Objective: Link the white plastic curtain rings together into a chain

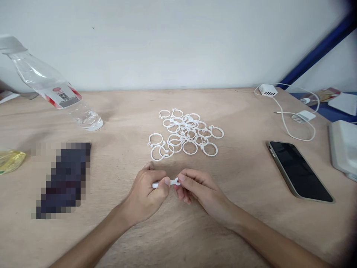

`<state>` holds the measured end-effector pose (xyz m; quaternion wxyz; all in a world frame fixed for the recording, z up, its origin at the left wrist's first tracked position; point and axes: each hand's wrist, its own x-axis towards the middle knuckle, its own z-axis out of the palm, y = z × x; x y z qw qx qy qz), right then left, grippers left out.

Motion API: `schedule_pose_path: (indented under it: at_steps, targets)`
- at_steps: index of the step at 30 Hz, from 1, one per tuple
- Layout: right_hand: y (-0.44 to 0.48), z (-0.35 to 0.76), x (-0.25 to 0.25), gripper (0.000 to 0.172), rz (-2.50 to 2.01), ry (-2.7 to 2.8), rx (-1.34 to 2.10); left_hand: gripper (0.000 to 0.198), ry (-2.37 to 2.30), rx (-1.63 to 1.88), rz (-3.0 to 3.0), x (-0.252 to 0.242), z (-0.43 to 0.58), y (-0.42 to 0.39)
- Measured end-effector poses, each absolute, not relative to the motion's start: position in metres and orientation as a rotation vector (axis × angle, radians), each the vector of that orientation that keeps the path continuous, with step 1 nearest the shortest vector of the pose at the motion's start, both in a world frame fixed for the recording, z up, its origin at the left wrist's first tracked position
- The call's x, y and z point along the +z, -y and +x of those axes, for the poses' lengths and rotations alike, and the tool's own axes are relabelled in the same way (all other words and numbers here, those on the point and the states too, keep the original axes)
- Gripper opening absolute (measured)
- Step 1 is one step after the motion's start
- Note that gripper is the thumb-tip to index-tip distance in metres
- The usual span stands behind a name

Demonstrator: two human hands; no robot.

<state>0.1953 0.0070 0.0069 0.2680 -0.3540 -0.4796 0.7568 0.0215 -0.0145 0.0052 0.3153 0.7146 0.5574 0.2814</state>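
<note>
My left hand (pixel 152 191) pinches a white plastic curtain ring (pixel 173 182) between thumb and forefinger, the ring turned edge-on. At the ring's small eyelet end, the thumb and forefinger of my right hand (pixel 199 186) are closed on it, while its other fingers curl below. Whether the ring is opened at its clasp cannot be made out. Just beyond both hands lies a loose pile of several similar white curtain rings (pixel 190 148), many overlapping, each with a small eyelet.
A clear water bottle (pixel 60 95) stands at the left, with a pixelated dark object (pixel 65 178) in front of it and yellow film (pixel 11 160) at the edge. To the right lie a phone (pixel 301 171), a charger cable (pixel 283 119) and a white box (pixel 344 149).
</note>
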Motion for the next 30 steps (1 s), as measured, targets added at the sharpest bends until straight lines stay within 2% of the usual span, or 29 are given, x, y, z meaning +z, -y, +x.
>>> schedule_pose_path:
  at_steps: [5,13,17,22,26,30]
  targets:
    - [-0.005,0.194,0.007,0.034,-0.943,1.282,1.995,0.045,-1.434,0.753,1.865,0.004,0.021,0.015]
    - [-0.002,0.198,0.009,0.037,-0.940,1.410,1.915,0.054,-1.337,0.787,1.862,-0.001,0.018,0.016]
    - [-0.008,0.200,0.005,0.039,-1.052,1.681,1.562,0.059,-1.331,0.845,1.846,-0.003,0.017,0.016]
    - [-0.035,0.185,-0.001,0.021,-1.049,2.085,0.930,0.060,-1.289,0.937,1.776,-0.001,0.015,0.016]
    - [-0.050,0.171,-0.003,0.030,-1.087,2.262,0.811,0.058,-1.298,1.031,1.708,0.002,0.013,0.015]
    - [-0.051,0.169,-0.007,0.019,-1.077,2.240,0.726,0.059,-1.381,1.090,1.660,0.001,0.010,0.015]
